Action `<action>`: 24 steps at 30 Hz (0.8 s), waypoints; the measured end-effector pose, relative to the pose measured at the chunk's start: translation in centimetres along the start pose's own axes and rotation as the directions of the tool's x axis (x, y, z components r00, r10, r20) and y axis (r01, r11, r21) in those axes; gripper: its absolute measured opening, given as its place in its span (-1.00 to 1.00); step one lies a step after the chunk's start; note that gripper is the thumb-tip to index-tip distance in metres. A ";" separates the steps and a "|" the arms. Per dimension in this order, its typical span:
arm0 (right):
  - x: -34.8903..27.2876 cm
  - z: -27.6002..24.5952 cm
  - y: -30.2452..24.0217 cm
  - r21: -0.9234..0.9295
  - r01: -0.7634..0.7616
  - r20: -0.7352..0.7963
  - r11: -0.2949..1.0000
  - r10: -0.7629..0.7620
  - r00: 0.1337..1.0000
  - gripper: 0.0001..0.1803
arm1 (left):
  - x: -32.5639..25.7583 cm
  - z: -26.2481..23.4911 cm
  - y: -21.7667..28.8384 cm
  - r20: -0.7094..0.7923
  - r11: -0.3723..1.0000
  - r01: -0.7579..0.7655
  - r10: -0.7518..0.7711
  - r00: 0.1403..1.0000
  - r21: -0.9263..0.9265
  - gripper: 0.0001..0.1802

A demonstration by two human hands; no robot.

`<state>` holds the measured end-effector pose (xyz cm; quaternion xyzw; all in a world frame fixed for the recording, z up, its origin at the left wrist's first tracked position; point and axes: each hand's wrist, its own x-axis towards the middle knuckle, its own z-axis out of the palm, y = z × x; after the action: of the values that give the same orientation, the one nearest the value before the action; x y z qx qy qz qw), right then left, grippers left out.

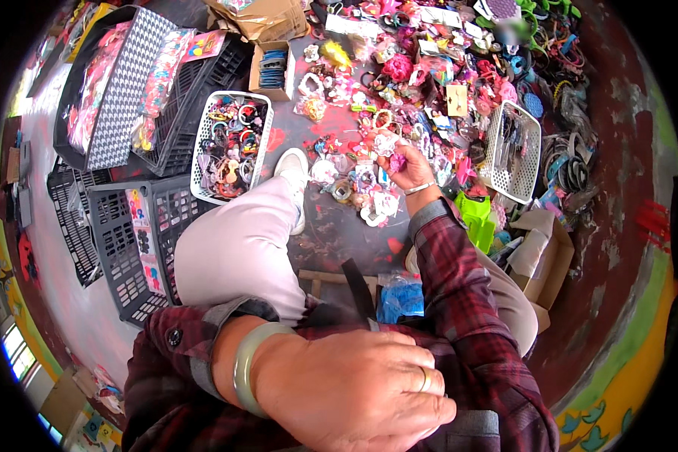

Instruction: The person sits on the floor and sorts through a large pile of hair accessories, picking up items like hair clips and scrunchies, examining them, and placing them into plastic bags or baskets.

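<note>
My left hand (354, 380), with a pale green bangle and a ring, is close in front of my body. Its fingers are curled in; whatever lies inside them, if anything, is hidden. My right hand (413, 172) reaches out over the floor, its fingers closed round a purple-pink hair scrunchie (397, 161). Just beneath it lies a small cluster of pale hair ties (377, 205), white and lilac. Beyond spreads a large heap of mixed hair accessories (399, 68), with bows, bands and backing cards among them.
A white basket of hair ties (231, 147) stands left of my shoe; another white basket (514, 151) sits to the right. Dark crates (132, 248) crowd the left side. Near my right leg are a bright green bag (474, 218) and an open cardboard box (554, 260).
</note>
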<state>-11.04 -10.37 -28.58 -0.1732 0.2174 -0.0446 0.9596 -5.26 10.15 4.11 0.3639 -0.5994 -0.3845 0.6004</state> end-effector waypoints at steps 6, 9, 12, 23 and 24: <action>-2.3 2.0 -0.8 0.056 0.017 -0.063 0.998 -0.014 0.998 -0.51 | 0.4 1.7 -0.8 0.080 0.999 0.043 -0.043 0.996 0.004 -0.71; -2.3 0.1 -0.6 -0.093 0.053 0.013 0.994 -0.052 0.999 -0.50 | 0.6 2.1 -1.1 0.110 0.996 0.082 -0.084 0.990 0.024 -0.71; -2.3 0.3 -0.5 -0.075 0.027 -0.006 0.997 -0.028 1.000 -0.54 | 0.7 2.2 -1.4 0.114 0.994 0.108 -0.112 0.987 0.034 -0.72; -1.1 -1.8 0.9 0.023 -0.080 -0.258 0.997 0.083 0.963 -0.74 | 0.6 1.6 -1.4 0.101 0.993 0.113 -0.114 0.988 0.025 -0.71; -1.1 -1.7 0.9 0.041 -0.078 -0.245 0.996 0.086 0.966 -0.74 | 0.6 1.6 -1.4 0.094 0.993 0.113 -0.115 0.989 0.025 -0.71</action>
<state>-12.75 -9.88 -29.91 -0.1424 0.3410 -0.0295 0.9288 -6.90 9.07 3.14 0.3847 -0.6093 -0.4291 0.5446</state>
